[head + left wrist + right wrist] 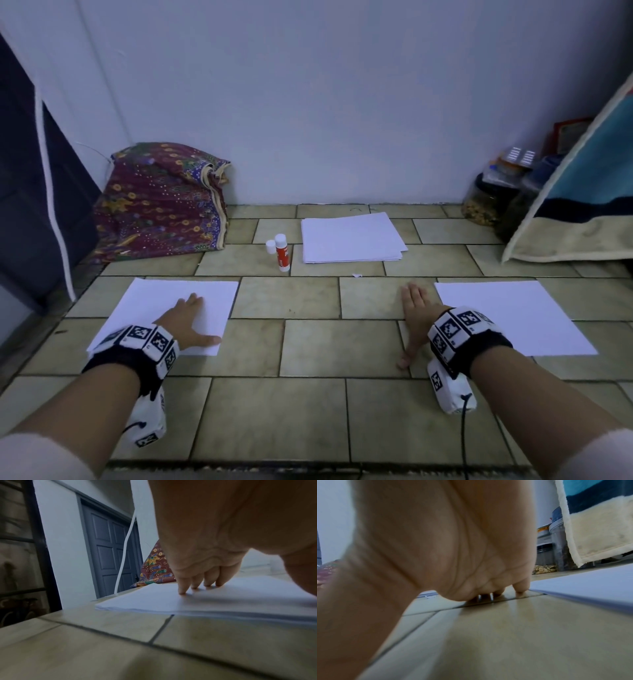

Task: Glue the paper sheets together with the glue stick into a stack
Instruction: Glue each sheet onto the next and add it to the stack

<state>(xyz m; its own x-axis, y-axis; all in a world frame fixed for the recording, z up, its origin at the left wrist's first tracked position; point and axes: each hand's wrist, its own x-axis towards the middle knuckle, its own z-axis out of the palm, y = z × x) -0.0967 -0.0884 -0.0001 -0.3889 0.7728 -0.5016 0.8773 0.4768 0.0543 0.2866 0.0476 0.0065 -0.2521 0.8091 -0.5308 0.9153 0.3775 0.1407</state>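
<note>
Far left: lying against wall, patterned cloth bundle [161,202]. Left hand [186,320] pressing flat on left paper sheet [150,308], fingers straight and close together, thumb out to the side; fingertips [182,591] touching the paper, nothing being gripped. Left sheet lying on tiled floor [308,349]. Centre, farther back: glue stick [282,253] standing upright, uncapped or not cannot tell, white cap [271,246] sitting just beside it; paper stack [351,237] lying just right of the stick. Right hand [416,315] resting flat on bare tile, fingers straight and together, thumb spread; sitting just beside right paper sheet [513,315], contact not discernible. Far right: jars [486,202] partly hidden behind hanging towel [582,192].
</note>
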